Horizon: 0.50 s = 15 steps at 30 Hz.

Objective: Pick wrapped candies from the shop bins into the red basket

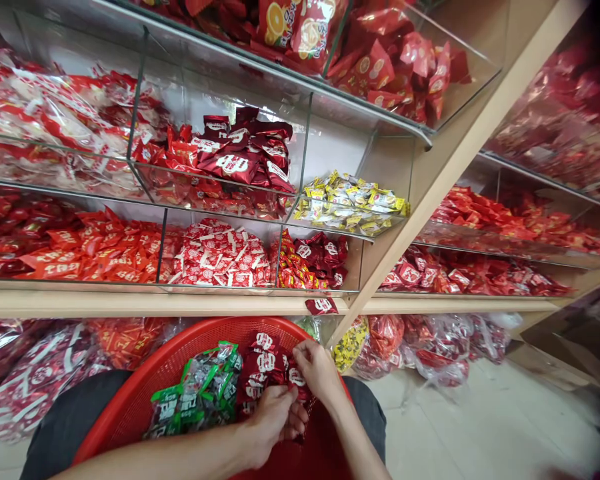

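A round red plastic basket (145,393) rests on my lap, holding green-wrapped candies (195,393) on the left and dark red wrapped candies (263,367) in the middle. My left hand (275,420) reaches across the basket and is closed over several of the dark red candies. My right hand (317,370) is just beyond it, its fingers pinching dark red candies at the pile's right edge. The two hands touch over the same pile.
Clear acrylic bins on wooden shelves (180,303) hold red, orange and yellow candies (350,200). One dark red candy (321,305) lies on the shelf's front edge. Clear bags of candy (430,347) sit under the shelves. Tiled floor (480,427) lies to the right.
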Each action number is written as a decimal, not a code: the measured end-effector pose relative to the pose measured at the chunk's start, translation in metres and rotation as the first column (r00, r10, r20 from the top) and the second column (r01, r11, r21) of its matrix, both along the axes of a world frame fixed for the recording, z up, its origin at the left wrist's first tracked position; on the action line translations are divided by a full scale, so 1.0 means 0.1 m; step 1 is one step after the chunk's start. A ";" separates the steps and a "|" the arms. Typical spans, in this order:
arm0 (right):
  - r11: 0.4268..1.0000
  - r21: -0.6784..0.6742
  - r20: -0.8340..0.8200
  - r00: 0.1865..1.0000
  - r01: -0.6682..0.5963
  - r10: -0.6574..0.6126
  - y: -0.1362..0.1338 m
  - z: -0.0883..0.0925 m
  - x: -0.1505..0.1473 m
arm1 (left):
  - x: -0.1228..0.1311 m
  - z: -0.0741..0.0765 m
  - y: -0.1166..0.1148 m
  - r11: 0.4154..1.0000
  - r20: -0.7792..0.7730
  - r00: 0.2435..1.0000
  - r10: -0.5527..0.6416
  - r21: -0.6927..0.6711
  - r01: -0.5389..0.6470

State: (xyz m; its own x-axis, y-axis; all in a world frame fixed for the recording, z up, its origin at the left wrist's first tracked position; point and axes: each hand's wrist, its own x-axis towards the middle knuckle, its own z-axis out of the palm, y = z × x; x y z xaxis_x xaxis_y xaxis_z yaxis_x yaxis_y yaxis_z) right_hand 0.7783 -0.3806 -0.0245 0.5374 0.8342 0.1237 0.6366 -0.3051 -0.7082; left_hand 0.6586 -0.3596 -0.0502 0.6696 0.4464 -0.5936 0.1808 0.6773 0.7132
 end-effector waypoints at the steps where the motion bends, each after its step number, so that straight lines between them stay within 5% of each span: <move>1: 1.000 -0.010 0.003 1.000 -0.007 0.007 0.00 -0.01 -0.01 | 0.00 0.00 0.00 1.000 -0.030 0.999 -0.017 -0.001 0.017; 5: 0.999 -0.042 0.013 1.000 -0.012 0.012 0.01 -0.03 -0.01 | -0.01 0.05 0.01 0.997 -0.108 0.991 -0.079 -0.008 0.079; 11: 1.000 0.007 0.024 1.000 0.014 -0.014 0.01 -0.03 -0.01 | 0.02 0.04 0.07 1.000 -0.054 0.999 -0.001 0.008 0.001; 15: 1.000 0.009 0.035 0.999 0.010 -0.010 0.01 -0.03 -0.02 | 0.01 0.01 0.08 0.996 -0.152 0.985 -0.087 -0.015 0.086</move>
